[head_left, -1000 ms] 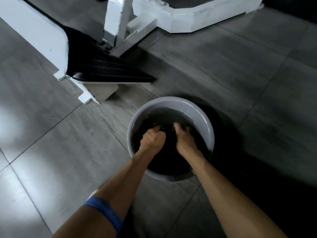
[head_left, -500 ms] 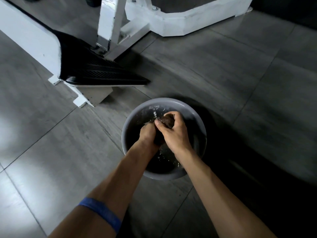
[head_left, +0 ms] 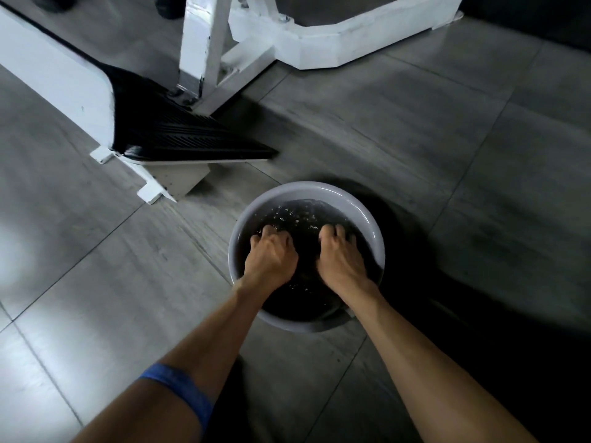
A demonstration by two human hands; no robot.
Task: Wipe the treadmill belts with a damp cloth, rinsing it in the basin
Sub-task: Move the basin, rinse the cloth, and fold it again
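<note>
A person crouches over a grey basin (head_left: 367, 215) on the tiled floor (head_left: 415, 123), left hand (head_left: 271, 260) and right hand (head_left: 340, 263) plunged side by side into dark water, fingers curled under; the cloth cannot be made out, so whether either hand grasps it cannot be told. The black treadmill belt (head_left: 179, 135) lies ahead and to the left, nearer the left hand

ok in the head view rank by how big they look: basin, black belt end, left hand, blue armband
1. Belt end and basin: look alike in size, so I won't rank them.
2. Left hand.
3. Armband: smallest, though it is nearer the camera.
</note>
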